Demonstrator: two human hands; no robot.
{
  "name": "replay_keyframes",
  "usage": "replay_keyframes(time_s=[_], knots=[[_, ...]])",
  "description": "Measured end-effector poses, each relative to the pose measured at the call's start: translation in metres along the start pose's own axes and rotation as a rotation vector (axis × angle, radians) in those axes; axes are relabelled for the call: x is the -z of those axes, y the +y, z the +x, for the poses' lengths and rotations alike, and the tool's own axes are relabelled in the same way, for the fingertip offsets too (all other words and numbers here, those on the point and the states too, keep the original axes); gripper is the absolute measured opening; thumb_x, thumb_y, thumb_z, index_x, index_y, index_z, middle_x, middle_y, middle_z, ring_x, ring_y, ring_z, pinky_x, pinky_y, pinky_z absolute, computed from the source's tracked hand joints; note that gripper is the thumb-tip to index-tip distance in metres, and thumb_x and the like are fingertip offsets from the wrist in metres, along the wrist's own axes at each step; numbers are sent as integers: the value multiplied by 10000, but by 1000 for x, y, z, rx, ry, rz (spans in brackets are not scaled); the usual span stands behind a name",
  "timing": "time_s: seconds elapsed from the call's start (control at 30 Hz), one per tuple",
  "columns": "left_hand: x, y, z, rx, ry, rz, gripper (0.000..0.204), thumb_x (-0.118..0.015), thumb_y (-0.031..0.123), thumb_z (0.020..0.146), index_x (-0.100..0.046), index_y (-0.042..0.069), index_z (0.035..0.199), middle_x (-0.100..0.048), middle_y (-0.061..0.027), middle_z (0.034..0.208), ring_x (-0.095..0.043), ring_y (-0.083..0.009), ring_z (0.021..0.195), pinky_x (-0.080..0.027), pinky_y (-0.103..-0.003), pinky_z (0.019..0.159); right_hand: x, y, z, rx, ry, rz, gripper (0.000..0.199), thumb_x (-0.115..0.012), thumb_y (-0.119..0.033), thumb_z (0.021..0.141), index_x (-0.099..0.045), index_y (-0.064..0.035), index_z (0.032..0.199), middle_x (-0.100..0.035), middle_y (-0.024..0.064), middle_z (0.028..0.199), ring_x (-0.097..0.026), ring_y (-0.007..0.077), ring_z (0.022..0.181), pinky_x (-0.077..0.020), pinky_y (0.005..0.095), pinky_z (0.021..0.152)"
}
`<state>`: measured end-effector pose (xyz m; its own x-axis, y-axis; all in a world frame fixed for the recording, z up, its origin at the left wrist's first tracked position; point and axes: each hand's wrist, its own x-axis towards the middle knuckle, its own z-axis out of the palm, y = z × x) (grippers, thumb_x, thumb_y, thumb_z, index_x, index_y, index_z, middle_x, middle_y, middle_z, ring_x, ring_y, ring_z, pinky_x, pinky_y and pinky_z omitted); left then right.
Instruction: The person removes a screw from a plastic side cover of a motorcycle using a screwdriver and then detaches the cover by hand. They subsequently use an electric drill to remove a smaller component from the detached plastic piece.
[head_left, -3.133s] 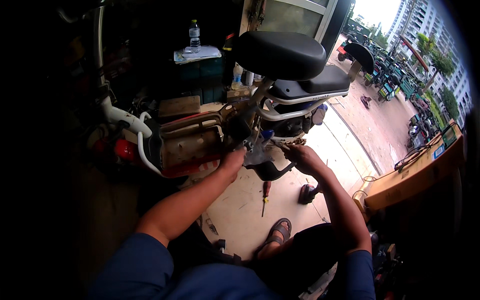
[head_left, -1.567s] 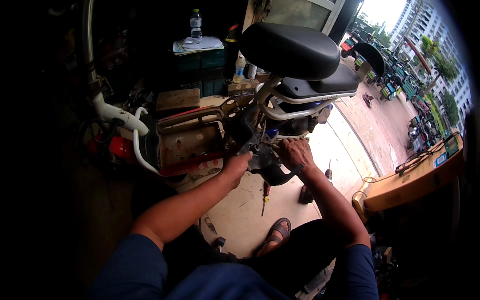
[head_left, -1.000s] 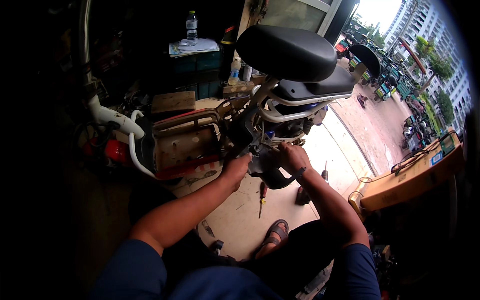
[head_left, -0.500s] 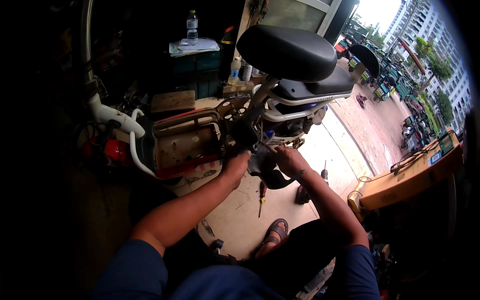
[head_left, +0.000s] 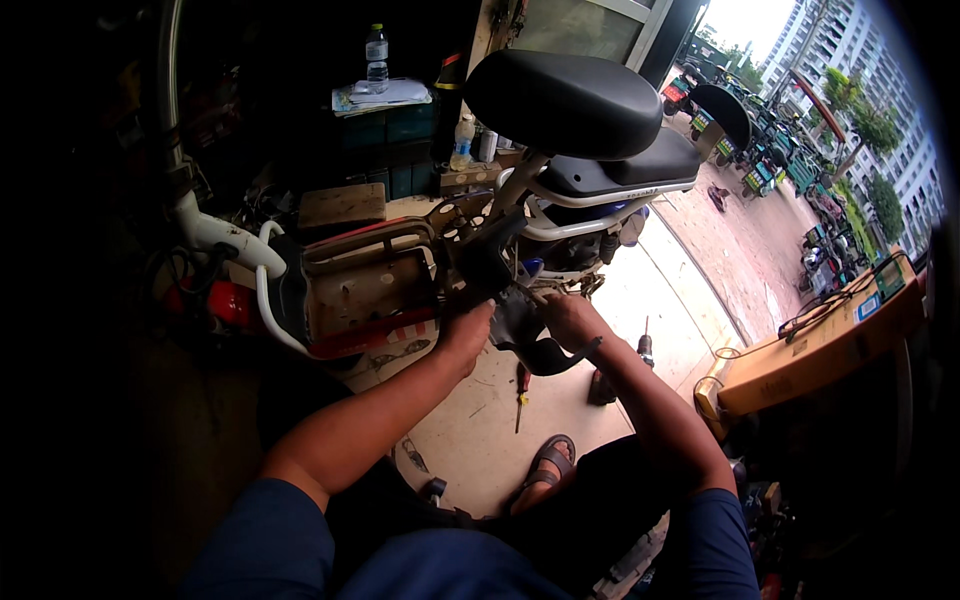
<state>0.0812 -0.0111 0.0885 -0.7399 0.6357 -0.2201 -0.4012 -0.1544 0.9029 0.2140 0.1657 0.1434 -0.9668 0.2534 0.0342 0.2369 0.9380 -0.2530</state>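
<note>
Two hands at scooter frame under saddle (head_left: 565, 100) – left hand (head_left: 468, 332) closed on black bracket (head_left: 520, 335), right hand (head_left: 567, 315) gripping same part; bracket judged not yet seated – screwdriver (head_left: 520, 392) left untouched on floor (head_left: 480, 450)

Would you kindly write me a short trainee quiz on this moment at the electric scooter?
1. True or false: both hands are on the scooter's frame under the black seat.
2. What lies on the floor near the sandalled foot? A) a hammer B) a red-handled screwdriver C) a tyre
3. Name the thing standing on the papers at the back.

Key: 1 true: left hand, right hand. 2 B. 3 A plastic bottle.
</note>
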Motion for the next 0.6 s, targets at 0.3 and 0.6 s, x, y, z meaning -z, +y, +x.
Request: replay_keyframes(time_s=[0.3,0.6], knots=[[1,4,-2,103,8,-39,245,-654,177,1009,-717,33,1196,-724,-38,1154,-645,-172,1069,-474,-338,993,11,-14,-1,-81,38,59,135,-612,-92,877,-688,-20,962,-707,210,891,-693,434,905,-547,507,806],[-8,5,-2,103,19,-25,231,-667,178,999,-722,41,1177,-726,-36,1144,-654,-176,1048,-489,-344,961,-26,32,-3,60,136,67,140,-648,-66,823,-688,-22,949,-686,197,955,-668,408,959,-550,476,840]])
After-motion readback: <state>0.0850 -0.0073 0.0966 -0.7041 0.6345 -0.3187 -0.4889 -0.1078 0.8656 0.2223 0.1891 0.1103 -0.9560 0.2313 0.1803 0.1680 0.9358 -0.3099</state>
